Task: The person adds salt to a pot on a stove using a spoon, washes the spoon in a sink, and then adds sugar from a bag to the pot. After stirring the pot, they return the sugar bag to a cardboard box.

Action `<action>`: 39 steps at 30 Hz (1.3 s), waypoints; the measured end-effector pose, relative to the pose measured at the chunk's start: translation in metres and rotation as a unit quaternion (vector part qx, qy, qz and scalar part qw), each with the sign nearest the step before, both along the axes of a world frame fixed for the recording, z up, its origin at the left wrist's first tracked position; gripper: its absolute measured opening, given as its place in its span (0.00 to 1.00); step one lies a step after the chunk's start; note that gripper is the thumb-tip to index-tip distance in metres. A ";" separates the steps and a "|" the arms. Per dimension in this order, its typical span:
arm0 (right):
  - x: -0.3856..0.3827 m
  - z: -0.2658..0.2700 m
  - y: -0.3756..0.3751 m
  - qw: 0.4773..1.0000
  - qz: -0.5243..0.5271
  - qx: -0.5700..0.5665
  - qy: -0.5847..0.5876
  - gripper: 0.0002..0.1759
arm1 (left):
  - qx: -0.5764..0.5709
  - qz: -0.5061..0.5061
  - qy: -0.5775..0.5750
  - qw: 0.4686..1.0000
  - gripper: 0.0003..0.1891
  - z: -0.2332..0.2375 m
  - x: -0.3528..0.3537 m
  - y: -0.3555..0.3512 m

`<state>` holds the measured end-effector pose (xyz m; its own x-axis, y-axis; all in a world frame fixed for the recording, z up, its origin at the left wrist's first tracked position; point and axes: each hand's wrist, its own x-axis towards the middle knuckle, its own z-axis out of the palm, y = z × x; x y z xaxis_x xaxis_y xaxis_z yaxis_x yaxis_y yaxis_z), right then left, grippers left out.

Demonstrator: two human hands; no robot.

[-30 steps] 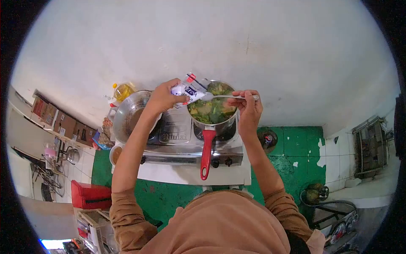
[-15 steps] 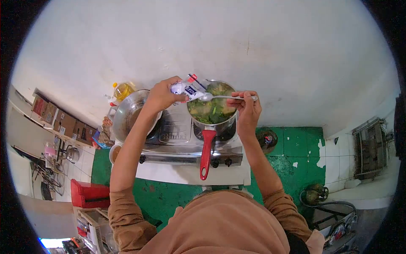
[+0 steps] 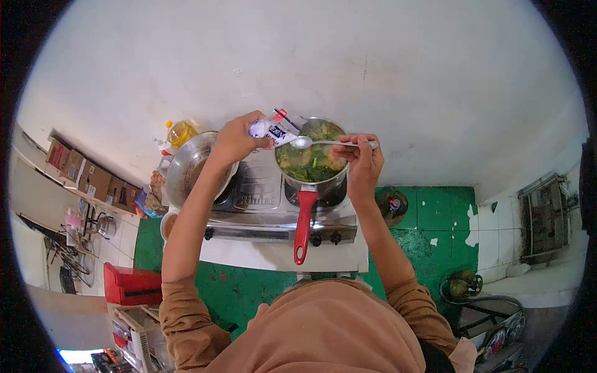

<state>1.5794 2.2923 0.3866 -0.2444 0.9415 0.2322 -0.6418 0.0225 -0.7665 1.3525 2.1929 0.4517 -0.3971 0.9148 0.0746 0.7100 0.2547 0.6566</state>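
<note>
Fingers of left hand [image 3: 233,140] clamp packet [image 3: 274,129]; right hand [image 3: 364,163] pinches spoon [image 3: 318,142] over saucepan [image 3: 303,217]; wok [image 3: 182,165] alongside.

**Person: clothing, seen from the head camera**

The upper body is covered by one garment [image 3: 323,329] of plain tan-brown cloth (matte, one shade throughout), lying in broad, soft folds. The left sleeve [image 3: 183,311] and the right sleeve [image 3: 413,298] are of the same cloth, each gathered in tight wrinkles near the elbow. The forearms, left hand [image 3: 235,138] and right hand [image 3: 362,163] are uncovered. A narrow dark fabric strip [image 3: 438,359] borders the garment's lower right edge.
</note>
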 end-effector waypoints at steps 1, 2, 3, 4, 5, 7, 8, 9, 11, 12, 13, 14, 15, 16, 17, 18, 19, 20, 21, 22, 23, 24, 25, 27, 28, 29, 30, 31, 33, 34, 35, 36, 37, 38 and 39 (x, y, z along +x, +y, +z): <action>0.000 0.000 0.000 1.000 0.002 0.001 0.001 0.09 | 0.000 0.000 0.000 1.000 0.22 0.000 0.000 0.000; 0.000 -0.001 0.000 1.000 0.004 0.002 0.002 0.09 | -0.007 0.010 -0.008 1.000 0.22 0.000 0.000 0.000; 0.000 -0.001 0.000 1.000 0.004 0.003 0.002 0.09 | -0.015 0.019 -0.016 1.000 0.22 0.001 0.000 0.000; 0.000 -0.002 0.000 1.000 0.003 -0.001 0.000 0.09 | -0.015 0.019 -0.016 1.000 0.22 0.003 0.002 -0.001; 0.000 -0.002 0.001 1.000 0.002 -0.005 -0.001 0.09 | -0.017 0.021 -0.004 1.000 0.22 0.006 0.004 -0.002; -0.001 -0.001 0.001 1.000 -0.002 -0.004 -0.003 0.09 | -0.020 0.023 0.007 1.000 0.22 0.010 0.006 -0.003; -0.002 -0.001 0.001 1.000 -0.006 -0.002 -0.005 0.09 | -0.018 0.024 0.003 1.000 0.22 0.012 0.008 -0.004; -0.002 -0.002 0.001 1.000 -0.006 -0.002 -0.006 0.09 | -0.016 0.025 -0.001 1.000 0.22 0.012 0.008 -0.005; -0.002 -0.003 0.001 1.000 0.001 -0.006 0.000 0.09 | -0.013 0.020 -0.012 1.000 0.21 0.007 0.004 -0.004; -0.002 -0.003 0.001 1.000 0.001 -0.006 0.000 0.09 | -0.009 0.014 -0.022 1.000 0.21 0.006 0.002 -0.004; -0.001 -0.003 0.001 1.000 0.004 -0.006 0.003 0.09 | -0.009 0.014 -0.022 1.000 0.21 0.006 0.003 -0.004; -0.002 -0.002 0.001 1.000 0.007 -0.006 0.005 0.09 | -0.016 0.017 -0.014 1.000 0.21 0.007 0.003 -0.004; -0.003 -0.003 0.002 1.000 0.007 -0.006 0.005 0.09 | -0.024 0.021 -0.005 0.999 0.21 0.007 0.002 -0.004; -0.004 -0.004 0.002 1.000 0.006 -0.005 0.006 0.09 | -0.024 0.021 -0.005 0.999 0.21 0.007 0.002 -0.004; -0.004 -0.005 0.003 1.000 0.005 -0.005 0.008 0.09 | -0.021 0.023 -0.006 0.999 0.21 0.006 0.002 -0.004; -0.004 -0.005 0.002 1.000 0.005 -0.005 0.008 0.09 | -0.017 0.025 -0.008 1.000 0.21 0.005 0.002 -0.004; -0.004 -0.005 0.002 1.000 0.004 -0.006 0.007 0.09 | -0.018 0.025 -0.008 0.999 0.21 0.004 0.001 -0.004; -0.005 -0.005 0.002 1.000 0.003 -0.007 0.007 0.09 | -0.015 0.027 -0.001 1.000 0.22 0.003 0.000 -0.004; -0.005 -0.004 0.002 1.000 0.003 -0.007 0.007 0.09 | -0.013 0.029 0.006 0.999 0.22 0.002 -0.001 -0.004; -0.004 -0.003 0.001 1.000 0.004 -0.007 0.008 0.09 | -0.013 0.029 0.006 0.999 0.22 0.000 -0.002 -0.004; -0.005 -0.003 0.001 1.000 0.004 -0.006 0.009 0.09 | -0.004 0.023 0.003 1.000 0.22 -0.002 -0.004 -0.004; -0.005 -0.003 0.002 1.000 0.004 -0.006 0.009 0.09 | 0.006 0.016 -0.001 1.000 0.22 -0.003 -0.005 -0.004; -0.006 -0.004 0.002 1.000 0.005 -0.007 0.015 0.09 | 0.006 0.016 -0.001 1.000 0.22 -0.002 -0.005 -0.003; -0.006 -0.005 0.002 1.000 0.006 -0.008 0.022 0.09 | -0.009 0.018 0.048 0.999 0.23 -0.002 -0.005 -0.003; -0.006 -0.004 0.001 1.000 0.010 -0.008 0.018 0.09 | -0.009 0.018 0.048 0.999 0.23 0.000 -0.004 -0.003; -0.005 -0.003 0.001 1.000 0.014 -0.008 0.014 0.09 | -0.013 0.023 0.022 0.999 0.23 0.004 -0.001 -0.004; -0.005 -0.003 0.001 1.000 0.014 -0.008 0.013 0.09 | -0.017 0.028 -0.003 0.999 0.23 0.005 0.001 -0.005; -0.005 -0.003 0.001 1.000 0.011 -0.010 0.011 0.09 | -0.017 0.029 -0.003 0.999 0.23 0.005 0.000 -0.005; -0.006 -0.003 0.001 1.000 0.008 -0.014 0.009 0.09 | -0.002 0.023 0.038 0.999 0.24 0.003 -0.001 -0.004; -0.007 -0.004 0.001 1.000 0.011 -0.014 0.014 0.09 | -0.002 0.023 0.038 0.999 0.24 0.000 -0.002 -0.004; -0.006 -0.004 0.002 1.000 0.013 -0.015 0.019 0.09 | 0.001 0.032 0.000 1.000 0.24 -0.004 -0.004 -0.004; -0.005 -0.005 0.002 1.000 0.013 -0.015 0.020 0.09 | 0.004 0.040 -0.038 0.998 0.24 -0.010 -0.005 -0.004; -0.005 -0.005 0.002 1.000 0.012 -0.019 0.021 0.09 | 0.004 0.040 -0.038 0.998 0.24 -0.016 -0.005 -0.004; -0.006 -0.005 0.003 0.999 0.012 -0.023 0.023 0.09 | 0.014 0.047 -0.089 0.995 0.23 -0.022 -0.005 -0.005; -0.006 -0.005 0.003 0.999 0.011 -0.023 0.023 0.09 | 0.023 0.054 -0.140 0.988 0.23 -0.028 -0.005 -0.006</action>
